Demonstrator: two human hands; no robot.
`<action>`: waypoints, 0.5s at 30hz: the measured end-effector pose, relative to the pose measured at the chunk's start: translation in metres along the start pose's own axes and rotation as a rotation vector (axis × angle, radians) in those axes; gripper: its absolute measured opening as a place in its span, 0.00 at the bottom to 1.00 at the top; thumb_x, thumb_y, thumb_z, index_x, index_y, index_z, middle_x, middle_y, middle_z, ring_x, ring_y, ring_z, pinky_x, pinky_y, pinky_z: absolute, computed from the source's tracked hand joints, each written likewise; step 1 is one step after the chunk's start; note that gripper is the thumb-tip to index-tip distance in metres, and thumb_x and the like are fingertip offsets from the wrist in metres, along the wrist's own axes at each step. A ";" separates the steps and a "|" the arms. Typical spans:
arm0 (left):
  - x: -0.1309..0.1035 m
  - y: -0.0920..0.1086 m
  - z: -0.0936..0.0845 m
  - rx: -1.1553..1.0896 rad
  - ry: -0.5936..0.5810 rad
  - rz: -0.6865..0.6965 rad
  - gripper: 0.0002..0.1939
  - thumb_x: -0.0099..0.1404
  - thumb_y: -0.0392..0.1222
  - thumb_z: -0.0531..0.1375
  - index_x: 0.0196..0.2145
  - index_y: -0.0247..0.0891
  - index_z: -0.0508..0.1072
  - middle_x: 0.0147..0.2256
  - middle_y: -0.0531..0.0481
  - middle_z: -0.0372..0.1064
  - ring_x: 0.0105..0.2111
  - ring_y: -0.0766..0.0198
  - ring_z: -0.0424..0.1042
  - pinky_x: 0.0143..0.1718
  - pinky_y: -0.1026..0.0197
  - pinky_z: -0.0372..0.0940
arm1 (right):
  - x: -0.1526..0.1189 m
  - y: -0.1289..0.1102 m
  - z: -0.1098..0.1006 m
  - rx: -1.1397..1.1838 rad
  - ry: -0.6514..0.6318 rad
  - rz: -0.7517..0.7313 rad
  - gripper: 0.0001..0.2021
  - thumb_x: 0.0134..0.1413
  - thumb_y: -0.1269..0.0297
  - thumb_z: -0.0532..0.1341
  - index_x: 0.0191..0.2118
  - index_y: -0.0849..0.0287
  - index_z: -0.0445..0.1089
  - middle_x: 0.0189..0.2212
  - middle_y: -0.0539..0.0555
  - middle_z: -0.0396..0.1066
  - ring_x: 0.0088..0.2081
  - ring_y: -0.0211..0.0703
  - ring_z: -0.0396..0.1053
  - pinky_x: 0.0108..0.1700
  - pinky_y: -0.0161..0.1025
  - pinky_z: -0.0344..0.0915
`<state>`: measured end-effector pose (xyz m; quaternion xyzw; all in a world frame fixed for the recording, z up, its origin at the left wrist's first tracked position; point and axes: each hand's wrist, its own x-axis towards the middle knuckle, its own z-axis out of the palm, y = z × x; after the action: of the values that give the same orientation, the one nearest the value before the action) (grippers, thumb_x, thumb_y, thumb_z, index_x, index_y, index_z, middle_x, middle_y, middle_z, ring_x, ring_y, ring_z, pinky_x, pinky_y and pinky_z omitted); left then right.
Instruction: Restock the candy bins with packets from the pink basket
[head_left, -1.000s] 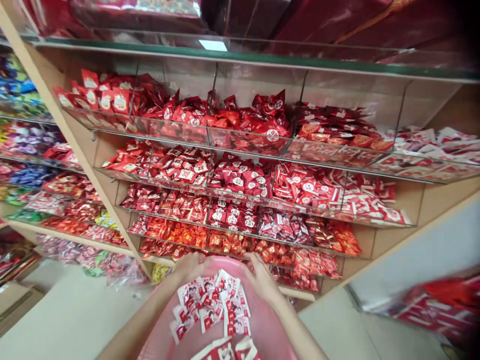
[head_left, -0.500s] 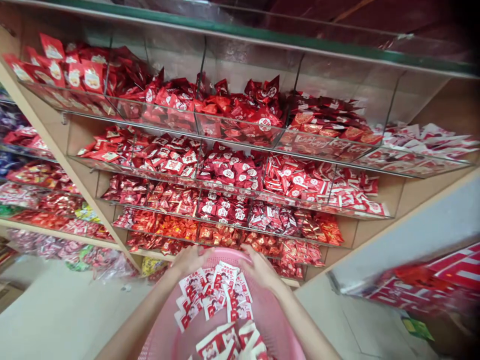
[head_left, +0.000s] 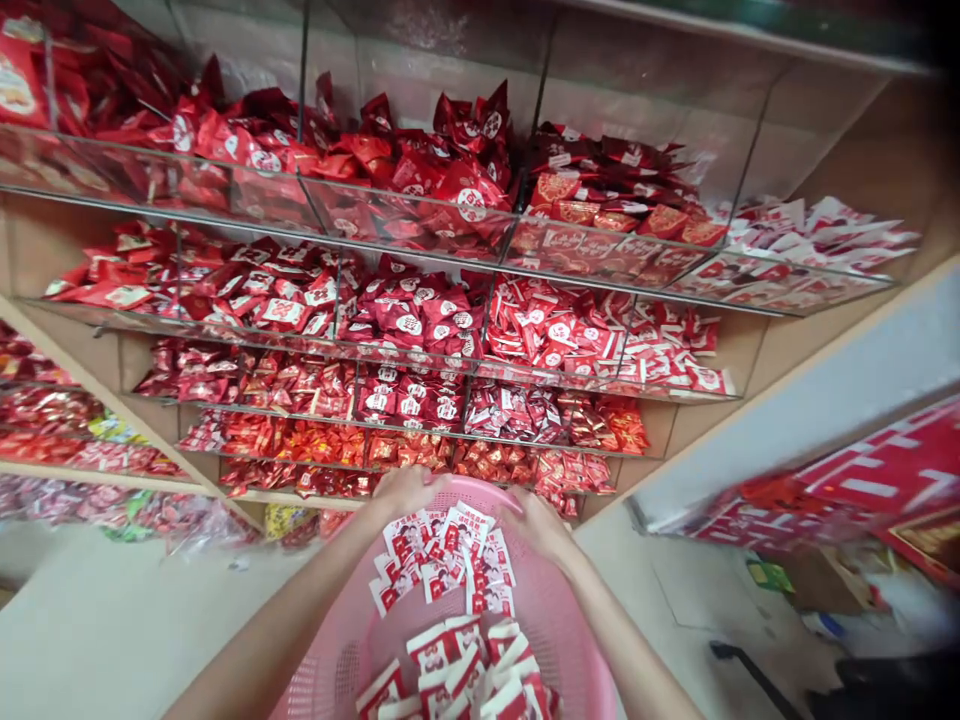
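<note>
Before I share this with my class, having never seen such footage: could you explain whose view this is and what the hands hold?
There is no machine here: a person works with two bare hands. Every picture comes from one camera worn on the head, looking forward and down. The left hand and right hand hold the far rim of a pink basket. In it lie flat red-and-white packets and, nearer the camera, thicker-looking ones. Beyond stands a shelf unit whose clear-fronted compartments hold mostly red wrapped packets. The basket's underside is out of sight.
</note>
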<state>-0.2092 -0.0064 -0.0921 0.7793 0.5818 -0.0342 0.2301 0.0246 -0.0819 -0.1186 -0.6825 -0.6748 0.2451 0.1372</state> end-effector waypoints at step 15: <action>0.035 -0.051 -0.099 -0.116 -0.187 0.428 0.29 0.57 0.65 0.52 0.40 0.36 0.71 0.39 0.44 0.74 0.36 0.60 0.71 0.34 0.65 0.61 | -0.003 -0.056 0.016 0.259 0.219 0.009 0.15 0.56 0.52 0.52 0.31 0.60 0.65 0.26 0.51 0.69 0.29 0.41 0.64 0.32 0.35 0.58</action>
<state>-0.2665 0.0752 -0.0317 0.8640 0.3804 -0.0230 0.3292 -0.0310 -0.0846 -0.1024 -0.6846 -0.6156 0.2549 0.2956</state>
